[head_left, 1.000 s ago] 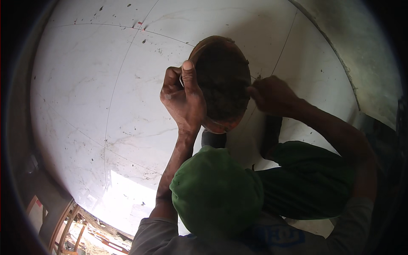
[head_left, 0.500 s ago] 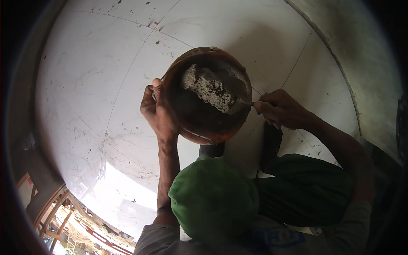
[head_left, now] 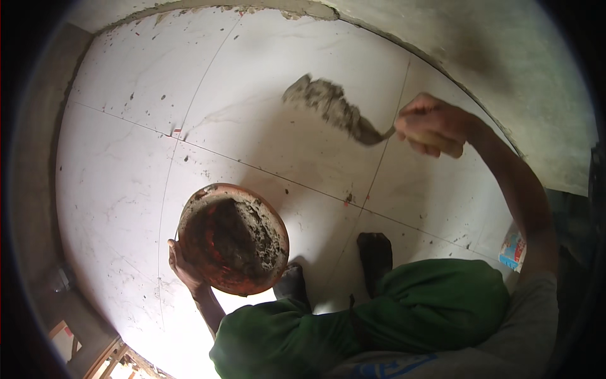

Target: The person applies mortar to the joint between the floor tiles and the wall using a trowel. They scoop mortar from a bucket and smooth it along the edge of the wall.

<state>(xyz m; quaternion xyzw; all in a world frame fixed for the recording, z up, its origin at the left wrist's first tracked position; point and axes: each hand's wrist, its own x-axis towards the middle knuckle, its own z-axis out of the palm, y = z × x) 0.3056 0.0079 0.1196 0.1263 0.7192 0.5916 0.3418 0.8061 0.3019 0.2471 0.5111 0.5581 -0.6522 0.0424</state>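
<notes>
My left hand (head_left: 181, 264) grips the side of a round, orange-red bucket (head_left: 284, 226), its thumb by the rim and its other fingers mostly hidden. Wet grey mortar (head_left: 255, 230) coats the inside of the bucket, which is tilted so that its mouth shows. Out to the upper right, my right hand (head_left: 434, 125) is closed round the handle of a trowel (head_left: 368, 133). A long heap of grey mortar (head_left: 325, 101) covers most of the blade, held above the pale floor tiles.
Large white tiles (head_left: 113, 170) with thin joints and dark specks cover the floor. A grey wall (head_left: 467, 44) curves along the far and right sides. A blue and red packet (head_left: 512, 249) lies by my right forearm. My dark-covered feet (head_left: 375, 252) are near the bucket.
The mortar-loaded trowel has come out of the bucket and up over the tiles in my right hand. My left hand and the bucket now appear lower and farther left; the view has shifted too.
</notes>
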